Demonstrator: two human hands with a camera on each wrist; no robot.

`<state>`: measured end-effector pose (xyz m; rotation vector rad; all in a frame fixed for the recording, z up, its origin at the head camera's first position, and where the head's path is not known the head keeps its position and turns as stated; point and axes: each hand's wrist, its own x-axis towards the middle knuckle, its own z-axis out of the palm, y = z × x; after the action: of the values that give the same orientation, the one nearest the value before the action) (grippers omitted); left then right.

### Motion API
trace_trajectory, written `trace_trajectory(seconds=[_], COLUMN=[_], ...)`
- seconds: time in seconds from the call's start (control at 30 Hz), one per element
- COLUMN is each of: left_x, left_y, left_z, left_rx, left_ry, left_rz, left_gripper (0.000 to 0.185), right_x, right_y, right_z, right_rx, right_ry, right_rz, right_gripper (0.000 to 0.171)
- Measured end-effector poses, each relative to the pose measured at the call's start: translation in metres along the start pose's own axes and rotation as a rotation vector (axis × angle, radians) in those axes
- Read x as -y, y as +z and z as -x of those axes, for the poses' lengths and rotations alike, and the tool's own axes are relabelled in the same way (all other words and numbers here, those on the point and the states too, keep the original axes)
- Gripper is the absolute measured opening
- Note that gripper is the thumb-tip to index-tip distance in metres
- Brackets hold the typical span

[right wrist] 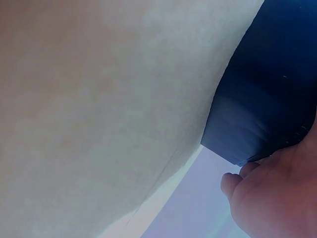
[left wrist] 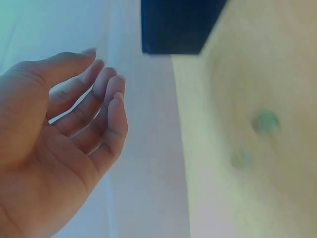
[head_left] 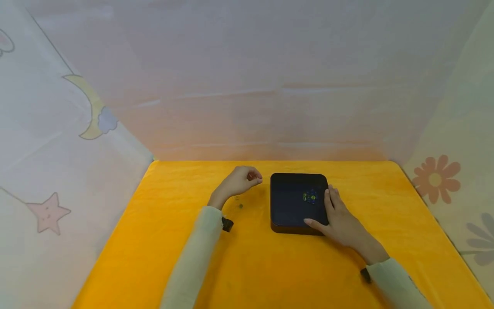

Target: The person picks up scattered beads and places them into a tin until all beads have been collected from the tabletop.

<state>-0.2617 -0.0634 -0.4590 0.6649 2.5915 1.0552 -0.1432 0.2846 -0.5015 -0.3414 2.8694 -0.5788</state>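
A black square tray (head_left: 287, 201) stands on the yellow cloth, with a cluster of small blue, green and yellow marbles (head_left: 310, 196) towards its right side. My right hand (head_left: 345, 223) holds the tray by its near right corner, fingers along the right wall and thumb over the near edge. In the right wrist view the tray's dark wall (right wrist: 252, 109) meets the hand. To the left, my left hand (head_left: 236, 180) hovers above the cloth, fingers loosely curved and holding nothing. Two marbles, one darker green (left wrist: 267, 122) and one paler (left wrist: 242, 158), lie on the cloth below it.
Yellow cloth (head_left: 154, 240) covers the table. A pale wall sheet (head_left: 247, 86) rises behind its far edge, and patterned sheets stand at the left (head_left: 38, 150) and right (head_left: 463, 128).
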Motion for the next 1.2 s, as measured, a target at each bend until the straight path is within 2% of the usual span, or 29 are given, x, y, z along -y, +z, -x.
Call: trace_trajectory(seconds=[0.23, 0.4, 0.53, 0.77, 1.2], left_x=[0.035, 0.052, 0.063, 0.07, 0.072], left_y=[-0.005, -0.003, 0.001, 0.004, 0.006], left_z=[0.028, 0.041, 0.048, 0.053, 0.052], left_rx=[-0.035, -0.055, -0.045, -0.023, -0.003], left_ry=[-0.079, -0.13, -0.17, -0.177, -0.202], left_rz=[-0.002, 0.018, 0.011, 0.003, -0.02], left_gripper=[0.019, 0.018, 0.018, 0.021, 0.015], right_x=[0.0, 0.0, 0.0, 0.0, 0.0], right_y=[0.002, 0.0, 0.0, 0.002, 0.002], right_z=[-0.001, 0.0, 0.002, 0.004, 0.003], right_rx=[0.004, 0.004, 0.002, 0.008, 0.0], right_ry=[0.002, 0.014, 0.011, 0.017, 0.01], right_rz=[0.004, 0.003, -0.016, -0.019, -0.013], right_gripper=[0.125, 0.126, 0.126, 0.126, 0.126])
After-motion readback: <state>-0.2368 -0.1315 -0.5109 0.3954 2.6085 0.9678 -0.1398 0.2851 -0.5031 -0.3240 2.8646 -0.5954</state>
